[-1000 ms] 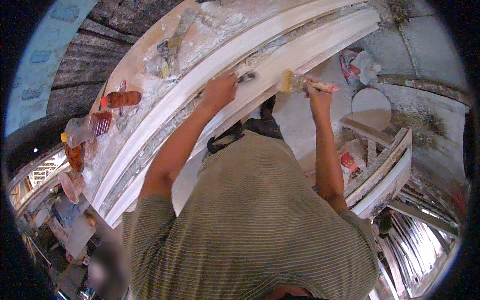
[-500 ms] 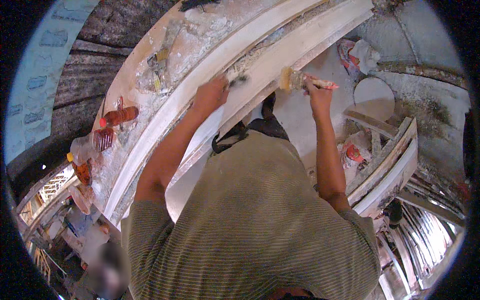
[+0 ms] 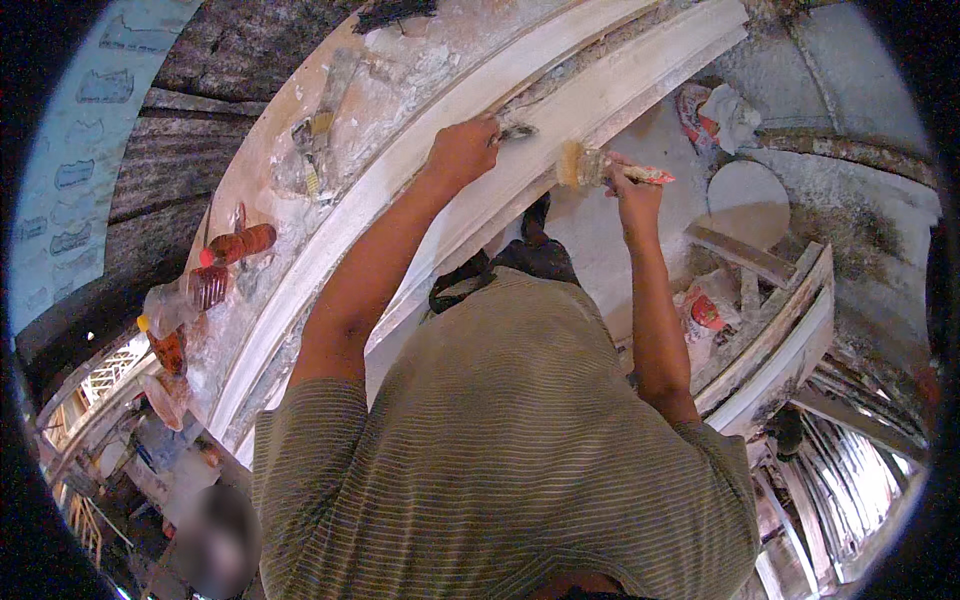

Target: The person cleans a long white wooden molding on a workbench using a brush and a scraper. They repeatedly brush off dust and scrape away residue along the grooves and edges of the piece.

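My right hand [image 3: 637, 196] is closed around a paintbrush [image 3: 590, 167] with a red-and-pale handle. Its wide, straw-coloured bristles point left, by the near edge of a long pale moulding [image 3: 640, 85]. Over that moulding, my left hand [image 3: 466, 152] is closed, palm down. From its fingers a small dark-tipped tool [image 3: 518, 132] sticks out to the right, against the moulding's surface; its grip is hidden and its kind cannot be made out.
Beyond the moulding, a dusty worktop holds a bottle of reddish liquid [image 3: 240, 244], a yellow-capped bottle [image 3: 168, 350] and a small flat brush [image 3: 320, 123]. At right are a round white disc [image 3: 748, 200] and a wooden frame [image 3: 780, 330]. A blurred person [image 3: 215, 540] is at lower left.
My left hand has slid up and to the right along the moulding, taking the dark-tipped tool with it. The right hand and its paintbrush have barely moved.
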The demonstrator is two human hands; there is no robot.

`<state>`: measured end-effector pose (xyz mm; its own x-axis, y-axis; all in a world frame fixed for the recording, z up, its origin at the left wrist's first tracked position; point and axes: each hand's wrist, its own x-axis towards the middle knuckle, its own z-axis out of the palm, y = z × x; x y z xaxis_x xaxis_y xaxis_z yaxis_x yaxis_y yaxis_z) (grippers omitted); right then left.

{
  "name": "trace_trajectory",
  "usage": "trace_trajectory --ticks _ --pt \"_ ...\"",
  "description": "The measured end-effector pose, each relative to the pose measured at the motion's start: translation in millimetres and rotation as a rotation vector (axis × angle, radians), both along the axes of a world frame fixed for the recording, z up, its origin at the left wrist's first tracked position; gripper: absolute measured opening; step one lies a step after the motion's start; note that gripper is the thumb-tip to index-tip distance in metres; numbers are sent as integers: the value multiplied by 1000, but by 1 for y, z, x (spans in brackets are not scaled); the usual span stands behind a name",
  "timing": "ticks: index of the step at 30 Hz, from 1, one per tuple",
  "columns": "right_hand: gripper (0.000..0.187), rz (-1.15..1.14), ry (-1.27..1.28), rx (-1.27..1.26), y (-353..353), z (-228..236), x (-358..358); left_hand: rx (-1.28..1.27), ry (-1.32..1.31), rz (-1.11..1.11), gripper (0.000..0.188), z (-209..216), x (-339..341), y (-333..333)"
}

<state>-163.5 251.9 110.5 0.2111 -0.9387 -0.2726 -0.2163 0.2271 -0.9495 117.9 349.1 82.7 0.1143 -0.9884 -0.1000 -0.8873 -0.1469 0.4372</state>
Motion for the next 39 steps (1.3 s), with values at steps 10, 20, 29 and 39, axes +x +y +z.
trace_trajectory --ticks 10,20,29,39 --pt "21 -34 64 -24 -20 -9 -28 -95 0 45 23 -14 -28 -52" --pt "22 -160 44 -14 -60 0 -59 33 14 -4 19 7 -32 -75" --pt "21 109 42 -94 -109 -16 -37 33 -32 33 22 10 -63 -183" --pt "22 -102 209 -533 -265 -55 -34 71 -38 78 23 1 -85 -204"
